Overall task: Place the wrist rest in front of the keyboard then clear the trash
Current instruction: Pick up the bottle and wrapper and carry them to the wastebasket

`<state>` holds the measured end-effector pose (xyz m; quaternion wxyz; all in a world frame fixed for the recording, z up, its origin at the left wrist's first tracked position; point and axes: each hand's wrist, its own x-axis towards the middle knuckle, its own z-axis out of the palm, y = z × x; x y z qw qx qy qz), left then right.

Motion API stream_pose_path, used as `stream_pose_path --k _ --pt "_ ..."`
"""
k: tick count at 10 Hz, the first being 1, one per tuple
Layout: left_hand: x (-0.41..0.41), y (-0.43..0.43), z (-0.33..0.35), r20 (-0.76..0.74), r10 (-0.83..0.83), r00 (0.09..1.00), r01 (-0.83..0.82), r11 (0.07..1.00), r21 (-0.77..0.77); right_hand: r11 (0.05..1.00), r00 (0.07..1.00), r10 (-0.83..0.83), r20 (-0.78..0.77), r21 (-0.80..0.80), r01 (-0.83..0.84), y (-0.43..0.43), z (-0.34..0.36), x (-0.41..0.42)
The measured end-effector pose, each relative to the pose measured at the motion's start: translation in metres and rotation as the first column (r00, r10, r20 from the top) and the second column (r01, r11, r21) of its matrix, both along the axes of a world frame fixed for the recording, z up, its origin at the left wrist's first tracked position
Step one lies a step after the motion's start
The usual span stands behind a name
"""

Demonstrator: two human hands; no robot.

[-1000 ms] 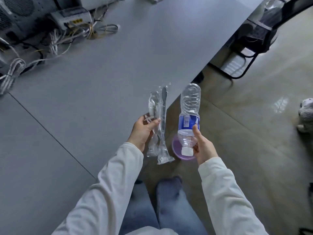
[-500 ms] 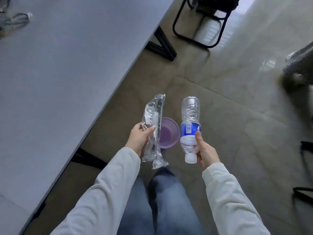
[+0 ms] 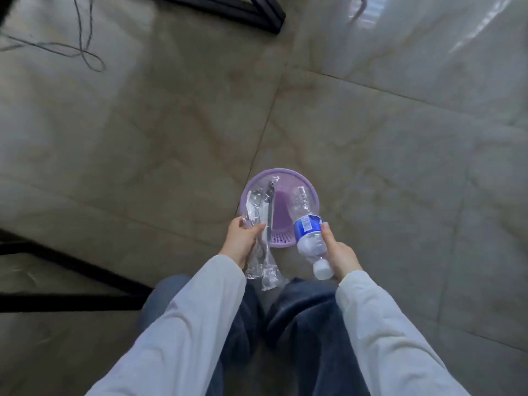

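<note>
A purple round waste basket (image 3: 285,174) stands on the tiled floor just ahead of my knees. My left hand (image 3: 240,241) grips crumpled clear plastic wrappers (image 3: 258,212), whose upper ends reach over the basket's left rim. My right hand (image 3: 338,254) holds an empty clear water bottle (image 3: 307,224) with a blue label and white cap, tilted with its base over the basket's right side. The wrist rest and keyboard are out of view.
Black metal table legs (image 3: 71,270) run along the floor at my left, and another black frame (image 3: 245,12) lies at the top. A thin dark cable (image 3: 83,50) loops on the floor at upper left. My jeans-clad legs (image 3: 300,318) sit below the hands.
My view has tipped down from the desk to the floor. Both hands have carried the wrappers and the bottle over the purple basket, which now looks closer.
</note>
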<state>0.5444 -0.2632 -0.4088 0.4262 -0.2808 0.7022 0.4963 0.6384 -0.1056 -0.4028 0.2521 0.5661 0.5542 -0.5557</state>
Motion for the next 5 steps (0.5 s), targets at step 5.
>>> stream_pose_path --k 5 --pt "-0.017 0.009 -0.031 -0.041 -0.047 0.998 0.047 0.999 -0.009 0.995 0.992 -0.067 -0.103 0.072 0.074 -0.019 -0.032 -0.035"
